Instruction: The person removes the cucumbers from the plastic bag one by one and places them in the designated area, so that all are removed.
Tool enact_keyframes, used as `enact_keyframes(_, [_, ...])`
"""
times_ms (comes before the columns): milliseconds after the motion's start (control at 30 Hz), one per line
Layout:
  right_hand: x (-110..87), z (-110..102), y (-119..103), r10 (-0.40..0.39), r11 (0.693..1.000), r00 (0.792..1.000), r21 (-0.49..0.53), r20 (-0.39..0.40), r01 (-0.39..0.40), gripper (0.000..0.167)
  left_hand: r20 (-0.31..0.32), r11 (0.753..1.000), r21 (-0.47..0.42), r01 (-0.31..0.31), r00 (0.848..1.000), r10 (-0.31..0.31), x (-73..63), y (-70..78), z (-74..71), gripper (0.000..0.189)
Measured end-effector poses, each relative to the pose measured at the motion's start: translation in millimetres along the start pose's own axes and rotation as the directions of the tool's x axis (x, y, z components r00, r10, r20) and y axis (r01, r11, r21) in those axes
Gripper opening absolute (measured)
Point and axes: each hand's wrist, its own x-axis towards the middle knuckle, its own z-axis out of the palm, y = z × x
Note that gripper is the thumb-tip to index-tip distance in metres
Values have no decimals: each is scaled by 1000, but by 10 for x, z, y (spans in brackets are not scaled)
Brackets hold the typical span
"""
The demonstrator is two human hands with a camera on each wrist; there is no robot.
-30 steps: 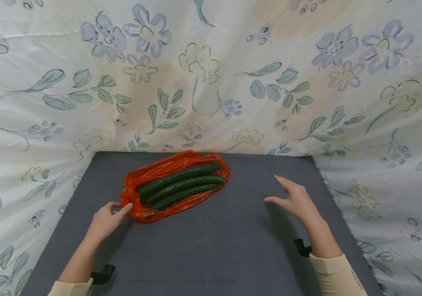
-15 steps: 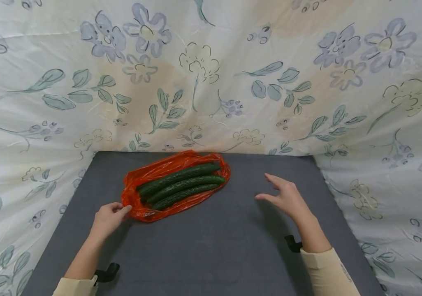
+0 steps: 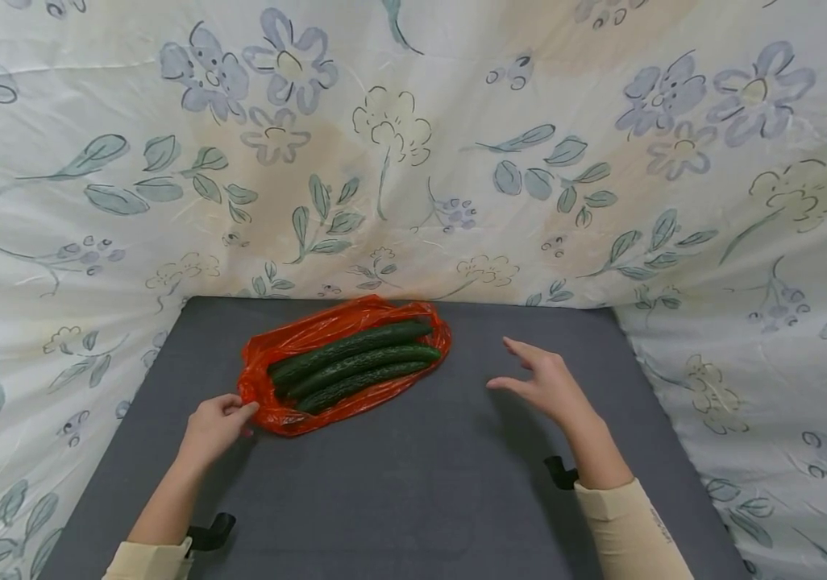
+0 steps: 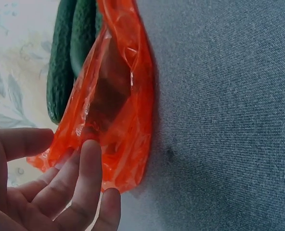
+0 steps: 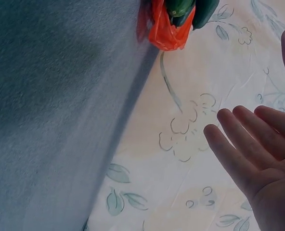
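Observation:
Three dark green cucumbers [image 3: 355, 364] lie side by side in an opened red plastic bag [image 3: 341, 420] on the table. At the bag's near left end, my left hand [image 3: 212, 431] holds its rim. The left wrist view shows the thumb [image 4: 29, 143] on one side of the thin red film and bent fingers [image 4: 87, 168] on the other. My right hand [image 3: 547, 387] hovers right of the bag, apart from it and holding nothing. Its fingers are extended, with the thumb spread away, as the right wrist view [image 5: 258, 154] also shows.
The dark grey table [image 3: 399, 499] spreads under both hands. Floral cloth [image 3: 413, 161] hangs behind it and along both sides. A black wrist mount [image 3: 212, 532] sits at the left sleeve, another black mount [image 3: 561, 473] at the right one.
My right hand has moved left, closer to the bag. The left hand has shifted only slightly at the bag's rim, its thumb and fingers drawing closer. Bag and cucumbers stay put.

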Motion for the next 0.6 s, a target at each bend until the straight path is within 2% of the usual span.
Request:
enact_keyframes(400, [184, 87, -167, -54, 998, 997, 42, 48, 52, 87, -19, 1000, -14, -2, 1000, 2, 4, 29, 4, 38])
enact_keyframes(600, [305, 133, -243, -53, 996, 995, 71, 83, 48, 87, -17, 1000, -21, 3, 1000, -3, 24, 21, 19, 38])
